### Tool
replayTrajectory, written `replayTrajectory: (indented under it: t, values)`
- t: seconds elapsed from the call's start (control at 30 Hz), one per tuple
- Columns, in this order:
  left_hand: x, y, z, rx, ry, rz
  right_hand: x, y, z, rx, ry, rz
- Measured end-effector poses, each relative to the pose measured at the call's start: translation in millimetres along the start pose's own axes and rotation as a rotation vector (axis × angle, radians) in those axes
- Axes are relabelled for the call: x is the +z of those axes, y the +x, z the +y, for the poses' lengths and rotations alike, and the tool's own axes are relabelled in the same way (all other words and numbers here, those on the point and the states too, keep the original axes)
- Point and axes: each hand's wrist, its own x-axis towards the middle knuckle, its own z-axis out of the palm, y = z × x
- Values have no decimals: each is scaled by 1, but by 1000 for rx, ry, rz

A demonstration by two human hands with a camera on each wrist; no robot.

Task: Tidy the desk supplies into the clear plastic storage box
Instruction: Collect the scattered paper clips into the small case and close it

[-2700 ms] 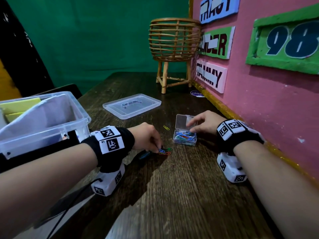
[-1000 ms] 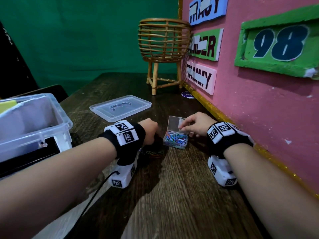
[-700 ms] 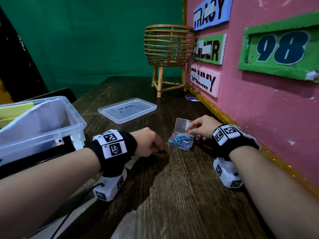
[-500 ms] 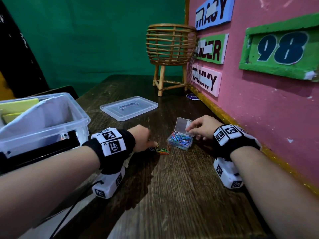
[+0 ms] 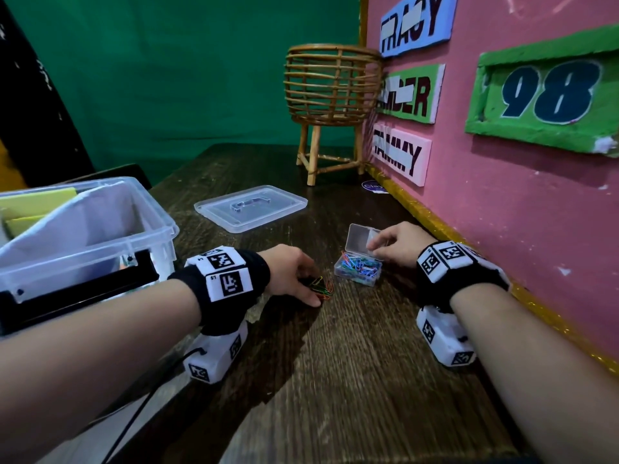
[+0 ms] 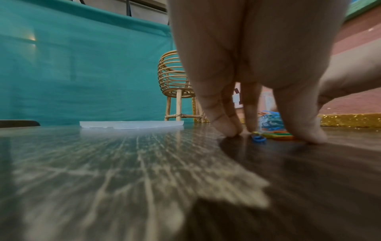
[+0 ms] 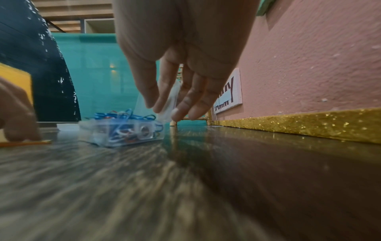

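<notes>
Lying flat on the counter (image 5: 351, 380) beside the small clip case (image 5: 357, 271): loose paper clips (image 5: 322, 285), light, thin, slippery; best raked together, then pinched. Left hand (image 5: 290, 273) fingertips pressing around them; right hand (image 5: 395, 243) pinching the case lid (image 5: 360, 238) open.

Your left hand (image 6: 257, 65) fingertips (image 6: 228, 128) down on wood desk (image 6: 123, 171), blue paperclip (image 6: 258, 139) between them, more colored clips (image 6: 276, 135) behind. Clear lid (image 6: 132, 125) and rattan stand (image 6: 175, 84) further back.

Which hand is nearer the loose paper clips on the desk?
Left. The left hand has its fingertips down around the loose paper clips; the right hand holds the clip case's lid, beyond them.
</notes>
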Motion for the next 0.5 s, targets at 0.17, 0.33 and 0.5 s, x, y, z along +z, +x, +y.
replayTrajectory:
  t: [0.17, 0.33, 0.5]
  values:
    - [-3, 4, 9, 71, -8, 52, 1, -2, -1, -37, 33, -40]
    - [-4, 15, 16, 64, -18, 23, 1, -2, -1, -75, 49, -128]
    - [0, 18, 16, 78, 57, -2, 3, 0, -4, -141, 19, -165]
